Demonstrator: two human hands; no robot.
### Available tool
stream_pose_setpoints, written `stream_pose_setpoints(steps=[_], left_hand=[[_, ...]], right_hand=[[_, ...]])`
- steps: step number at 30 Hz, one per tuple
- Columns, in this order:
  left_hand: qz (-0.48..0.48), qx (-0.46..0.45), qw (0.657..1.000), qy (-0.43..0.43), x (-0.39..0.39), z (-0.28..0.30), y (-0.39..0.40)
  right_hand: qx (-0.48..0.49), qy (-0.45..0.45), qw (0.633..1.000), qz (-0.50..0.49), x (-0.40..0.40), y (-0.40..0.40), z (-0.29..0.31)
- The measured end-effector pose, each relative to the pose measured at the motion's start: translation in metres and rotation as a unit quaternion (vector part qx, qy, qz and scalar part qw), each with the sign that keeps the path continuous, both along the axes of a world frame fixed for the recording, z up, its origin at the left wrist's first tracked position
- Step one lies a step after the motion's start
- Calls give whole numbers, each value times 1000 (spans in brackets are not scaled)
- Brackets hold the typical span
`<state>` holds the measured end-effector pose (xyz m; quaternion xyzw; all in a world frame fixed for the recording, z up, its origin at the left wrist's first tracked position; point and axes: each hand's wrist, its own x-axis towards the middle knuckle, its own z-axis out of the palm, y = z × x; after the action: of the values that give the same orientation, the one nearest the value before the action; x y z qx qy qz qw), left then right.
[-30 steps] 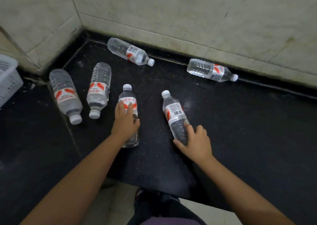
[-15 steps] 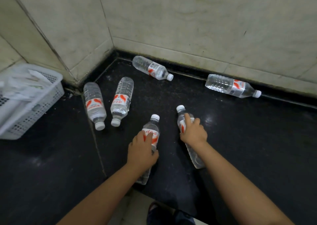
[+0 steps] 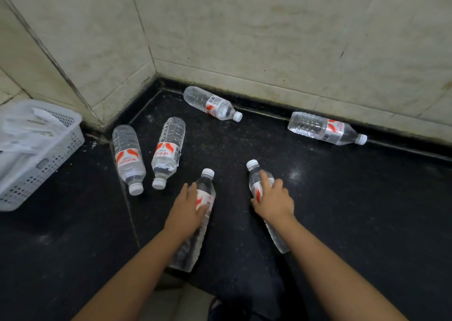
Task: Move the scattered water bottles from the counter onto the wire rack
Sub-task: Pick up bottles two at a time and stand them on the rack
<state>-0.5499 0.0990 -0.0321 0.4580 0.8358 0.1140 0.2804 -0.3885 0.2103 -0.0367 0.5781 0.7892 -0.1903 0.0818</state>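
Note:
Several clear water bottles with red-and-white labels and white caps lie on the black counter (image 3: 342, 210). My left hand (image 3: 186, 207) grips the near-left bottle (image 3: 205, 186) around its label, cap pointing away from me. My right hand (image 3: 274, 199) grips the near-right bottle (image 3: 255, 174) just below its neck. Two more bottles lie side by side to the left, one (image 3: 128, 159) beside the other (image 3: 168, 151). Another bottle (image 3: 211, 104) lies at the back wall, and one more (image 3: 325, 128) lies at the back right. No wire rack is in view.
A white perforated plastic basket (image 3: 49, 159) holding plastic bags stands on the counter at far left. Beige tiled walls (image 3: 269, 39) form a corner behind the bottles. The counter's front edge runs below my forearms, with floor beneath.
My right hand slid up from the base of its bottle to its neck. My left hand closed round its bottle. The view tilted up and left, bringing the basket into sight.

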Motion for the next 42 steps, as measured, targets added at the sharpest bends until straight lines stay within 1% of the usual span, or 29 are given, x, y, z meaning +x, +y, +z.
stream_pose_setpoints(steps=[2,5,8,10,13,15,17,21,25,30,33,37,42], left_hand=[[-23,5,998,52,-2,0,-2],[-9,-41,996,83,0,3,-1],[12,-60,992,106,3,3,2],[10,-78,987,143,6,1,3],[19,-97,981,169,9,-2,7],[13,-102,979,177,11,-3,9],[16,-107,980,165,10,-5,11],[32,-97,986,134,18,2,18],[-41,-61,986,151,53,14,32],[-129,24,976,176,119,45,62],[-187,75,965,167,176,69,78],[-259,131,946,146,273,94,88],[-326,188,920,109,426,119,84]], right_hand=[[-27,-9,1000,-9,-2,6,2],[-62,-17,997,-32,-8,12,6],[-27,-41,999,-7,-15,8,3],[-14,-37,999,-5,-15,8,1],[-9,-27,999,-14,-12,10,1],[4,-33,999,-10,-13,8,1],[7,-30,999,-11,-13,6,1],[-1,8,1000,-20,-5,4,9],[21,54,998,-38,20,0,26],[79,120,986,-85,87,1,60],[105,165,971,-135,146,-2,81],[139,185,954,-190,244,-14,102],[200,206,919,-270,397,-47,129]])
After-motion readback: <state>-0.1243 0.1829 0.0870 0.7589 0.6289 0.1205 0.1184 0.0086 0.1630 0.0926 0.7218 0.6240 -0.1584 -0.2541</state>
